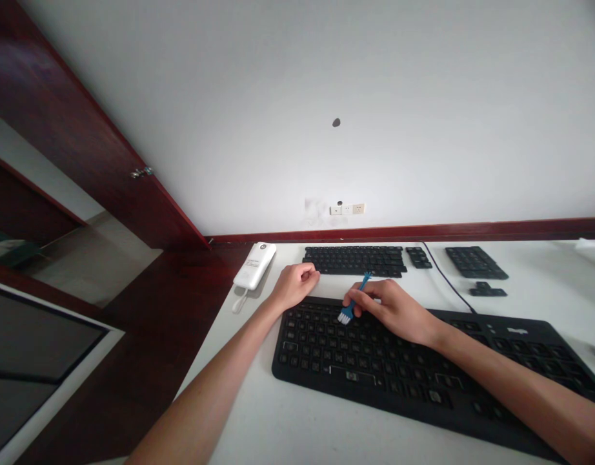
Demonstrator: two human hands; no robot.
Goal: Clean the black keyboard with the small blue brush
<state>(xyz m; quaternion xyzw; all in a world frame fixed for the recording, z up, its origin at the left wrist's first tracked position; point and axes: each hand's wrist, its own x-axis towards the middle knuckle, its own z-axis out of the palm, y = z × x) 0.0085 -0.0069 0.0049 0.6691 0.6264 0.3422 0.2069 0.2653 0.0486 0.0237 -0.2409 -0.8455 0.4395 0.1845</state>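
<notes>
A black keyboard base (326, 381) with its keycaps off lies tilted across the white table. My right hand (389, 307) is above its upper part, pinching a small blue brush (358, 298). The brush's white bristles point down at the bare key sockets and seem to touch them. My left hand (297, 284) rests at the base's upper left corner, fingers curled in a loose fist with nothing visible inside. Just beyond my hands, the removed black keycaps (353, 259) are laid out in rows. My right forearm covers part of the base.
A white power bank (255, 265) with a strap lies at the table's left edge. More keycaps (475, 261) sit at the right, beyond a black cable (445, 274). Wall sockets (346, 209) are behind the table. A dark red door (99, 142) stands at left.
</notes>
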